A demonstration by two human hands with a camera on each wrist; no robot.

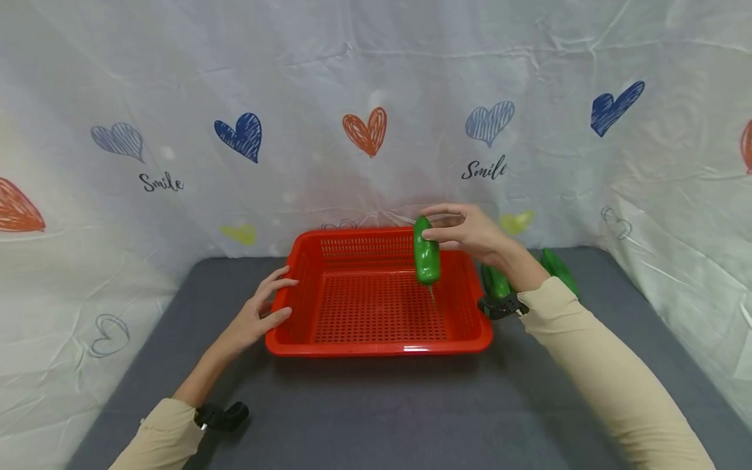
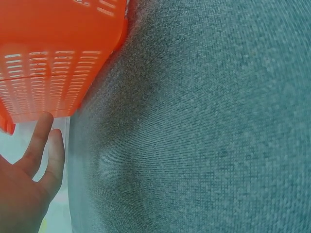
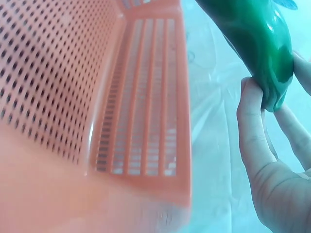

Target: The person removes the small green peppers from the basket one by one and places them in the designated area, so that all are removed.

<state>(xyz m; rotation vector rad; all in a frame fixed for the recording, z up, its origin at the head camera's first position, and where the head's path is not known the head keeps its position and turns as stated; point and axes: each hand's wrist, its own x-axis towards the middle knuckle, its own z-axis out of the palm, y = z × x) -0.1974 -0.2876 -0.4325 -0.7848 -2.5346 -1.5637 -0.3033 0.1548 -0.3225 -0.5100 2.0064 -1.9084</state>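
A glossy green pepper (image 1: pixel 426 251) hangs nearly upright, its thin stem pointing down, above the right part of a red plastic basket (image 1: pixel 376 349). My right hand (image 1: pixel 464 232) pinches the pepper's upper end between thumb and fingers; the right wrist view shows the pepper (image 3: pixel 265 43) at the fingertips, beside the basket's slotted wall (image 3: pixel 182 97). At the basket's left rim, my left hand (image 1: pixel 261 313) rests with fingers spread and fairly straight. Two straight fingers of the left hand (image 2: pixel 29 179) show near the basket's outer wall (image 2: pixel 58 43) in the left wrist view.
Several more green peppers (image 1: pixel 558 271) lie on the dark grey tabletop (image 1: pixel 376 411) right of the basket, partly hidden by my right arm. A white cloth (image 1: pixel 305 163) printed with hearts hangs behind the table. Both wrists wear black straps.
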